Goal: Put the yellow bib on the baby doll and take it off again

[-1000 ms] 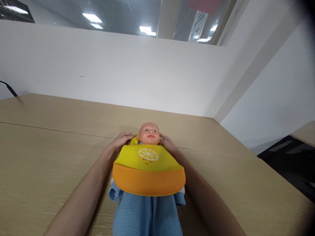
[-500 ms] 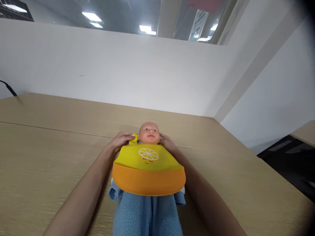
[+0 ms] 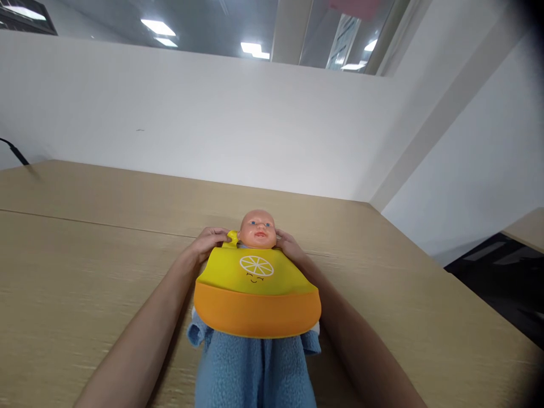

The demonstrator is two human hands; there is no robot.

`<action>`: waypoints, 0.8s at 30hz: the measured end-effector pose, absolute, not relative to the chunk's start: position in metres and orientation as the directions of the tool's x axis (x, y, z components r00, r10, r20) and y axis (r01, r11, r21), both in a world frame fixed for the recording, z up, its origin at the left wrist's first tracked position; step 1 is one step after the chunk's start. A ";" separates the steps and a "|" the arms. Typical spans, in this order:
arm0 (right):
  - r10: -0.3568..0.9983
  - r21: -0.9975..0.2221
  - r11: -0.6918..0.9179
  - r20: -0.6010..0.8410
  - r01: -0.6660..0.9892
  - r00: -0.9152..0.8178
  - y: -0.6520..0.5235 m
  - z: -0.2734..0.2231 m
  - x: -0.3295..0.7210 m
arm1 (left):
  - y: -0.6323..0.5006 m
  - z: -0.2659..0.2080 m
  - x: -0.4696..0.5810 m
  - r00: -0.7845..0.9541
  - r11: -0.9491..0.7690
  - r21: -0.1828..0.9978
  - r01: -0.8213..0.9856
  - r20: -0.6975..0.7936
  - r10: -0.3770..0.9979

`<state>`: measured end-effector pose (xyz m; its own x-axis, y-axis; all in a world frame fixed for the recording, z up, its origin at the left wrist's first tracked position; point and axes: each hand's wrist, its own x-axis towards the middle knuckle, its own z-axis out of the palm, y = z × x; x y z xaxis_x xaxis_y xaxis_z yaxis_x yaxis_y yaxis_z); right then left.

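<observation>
A baby doll (image 3: 257,229) lies face up on the table, dressed in fuzzy blue clothes (image 3: 255,371). Over its chest spreads a yellow bib (image 3: 238,272) with a citrus slice and smiling face, and an orange pocket (image 3: 257,311) along the lower edge. My left hand (image 3: 209,241) is closed on the bib's neck strap (image 3: 232,239) beside the doll's head. On the other side, my right hand (image 3: 289,246) is at the doll's neck. Its fingertips go behind the head and bib edge, so what they hold is hidden.
The wooden tabletop (image 3: 106,272) has a seam running across it and meets a white wall (image 3: 212,119) at the back. A black cable (image 3: 16,153) comes in at the far left. Dark glossy panels (image 3: 497,277) stand beyond the right edge, and windows are above the wall.
The strap end by my left fingers has bent over slightly and looks more bunched. Both hands, the doll and the bib stay almost in place.
</observation>
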<state>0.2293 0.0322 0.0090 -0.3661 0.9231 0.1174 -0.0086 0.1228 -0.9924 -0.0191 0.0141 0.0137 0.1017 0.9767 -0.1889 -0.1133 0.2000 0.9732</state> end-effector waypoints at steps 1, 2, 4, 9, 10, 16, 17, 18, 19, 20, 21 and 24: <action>0.924 -0.993 0.116 0.112 -0.011 -0.366 0.032 0.009 0.229 | 0.015 0.013 -0.019 0.105 0.193 0.974 -0.115 -0.181 0.978; 0.924 -0.994 0.109 0.107 -0.015 -0.368 0.031 0.009 0.229 | 0.015 0.013 -0.019 0.114 0.189 0.975 -0.115 -0.176 0.978; 0.923 -0.995 0.100 0.102 -0.024 -0.371 0.031 0.009 0.229 | 0.015 0.013 -0.019 0.128 0.175 0.977 -0.123 -0.160 0.979; 0.928 -0.994 0.111 0.110 -0.016 -0.355 0.033 0.008 0.230 | 0.011 0.019 -0.017 0.068 0.135 0.976 -0.170 -0.125 0.990; 0.928 -0.993 0.116 0.112 -0.011 -0.355 0.033 0.008 0.230 | 0.010 0.020 -0.016 0.063 0.139 0.976 -0.167 -0.130 0.989; 0.933 -0.995 0.095 0.096 -0.018 -0.347 0.031 0.010 0.229 | 0.010 0.019 -0.016 0.090 0.152 0.968 -0.198 -0.137 0.987; 0.934 -0.995 0.098 0.096 -0.009 -0.345 0.031 0.011 0.229 | 0.011 0.018 -0.017 0.098 0.152 0.968 -0.200 -0.134 0.986; 0.935 -0.995 0.103 0.096 0.004 -0.341 0.031 0.012 0.229 | 0.011 0.018 -0.017 0.106 0.150 0.968 -0.200 -0.131 0.986; 0.937 -0.994 0.110 0.098 0.017 -0.336 0.031 0.013 0.228 | 0.011 0.018 -0.017 0.113 0.148 0.969 -0.198 -0.128 0.985; 0.938 -0.993 0.115 0.099 0.030 -0.333 0.030 0.014 0.228 | 0.011 0.019 -0.016 0.118 0.149 0.970 -0.194 -0.127 0.985; 0.937 -0.992 0.118 0.099 0.039 -0.335 0.030 0.015 0.228 | 0.010 0.020 -0.016 0.120 0.150 0.971 -0.188 -0.128 0.984; 0.936 -0.993 0.110 0.094 0.030 -0.340 0.029 0.017 0.227 | 0.006 0.025 -0.013 0.098 0.148 0.975 -0.166 -0.133 0.986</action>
